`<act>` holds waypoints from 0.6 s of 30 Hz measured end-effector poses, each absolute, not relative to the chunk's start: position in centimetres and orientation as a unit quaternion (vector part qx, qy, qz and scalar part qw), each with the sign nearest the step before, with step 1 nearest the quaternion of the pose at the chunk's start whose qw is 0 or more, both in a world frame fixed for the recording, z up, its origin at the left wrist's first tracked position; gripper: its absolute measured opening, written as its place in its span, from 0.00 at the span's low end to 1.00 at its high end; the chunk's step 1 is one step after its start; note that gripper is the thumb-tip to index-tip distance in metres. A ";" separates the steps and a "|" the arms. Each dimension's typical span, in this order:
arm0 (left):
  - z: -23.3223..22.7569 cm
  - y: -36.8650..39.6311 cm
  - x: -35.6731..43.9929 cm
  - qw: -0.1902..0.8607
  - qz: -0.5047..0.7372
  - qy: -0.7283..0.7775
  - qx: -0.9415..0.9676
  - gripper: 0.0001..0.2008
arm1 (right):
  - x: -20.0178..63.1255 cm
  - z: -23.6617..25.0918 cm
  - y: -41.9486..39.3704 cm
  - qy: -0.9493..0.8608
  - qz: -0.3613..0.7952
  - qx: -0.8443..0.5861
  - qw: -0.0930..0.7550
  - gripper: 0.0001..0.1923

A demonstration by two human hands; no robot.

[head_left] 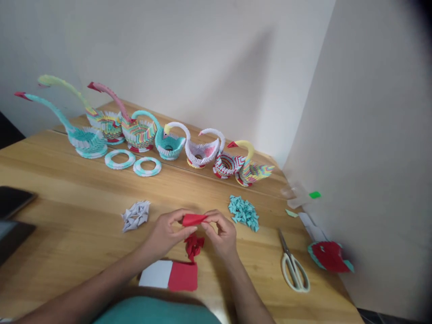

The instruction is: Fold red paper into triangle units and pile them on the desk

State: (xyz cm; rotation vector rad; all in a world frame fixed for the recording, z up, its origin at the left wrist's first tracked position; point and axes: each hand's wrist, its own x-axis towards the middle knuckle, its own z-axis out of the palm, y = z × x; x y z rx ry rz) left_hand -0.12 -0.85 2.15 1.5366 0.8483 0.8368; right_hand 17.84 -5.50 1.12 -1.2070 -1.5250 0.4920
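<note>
Both hands meet over the table [67, 180], pinching one folded red paper [194, 219] between them: the left hand [165, 236] grips its left end with thumb and fingertips, the right hand [221, 234] its right end. Just below lies a small heap of red pieces [194, 245], and nearer the person a red sheet [183, 276] beside a white sheet [157, 274]. White pieces [135, 215] lie left, blue pieces [243, 212] right, scissors [293, 265] farther right. Paper swans [168, 141] line the wall; something red and blurred, perhaps more paper, sits at the far right.
</note>
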 end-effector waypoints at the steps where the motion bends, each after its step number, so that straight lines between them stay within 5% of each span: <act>1: 2.0 -0.9 -0.1 0.556 0.362 0.362 0.655 0.10 | 17.8 0.9 -5.5 -0.633 0.213 -0.516 0.536 0.02; 8: 1.4 -0.7 -0.3 0.498 0.392 0.375 0.676 0.07 | 17.6 -0.2 -5.7 -0.589 0.267 -0.549 0.530 0.15; 18: 1.2 -0.7 -0.4 0.465 0.386 0.401 0.688 0.08 | 17.3 0.8 -5.7 -0.623 0.221 -0.544 0.517 0.12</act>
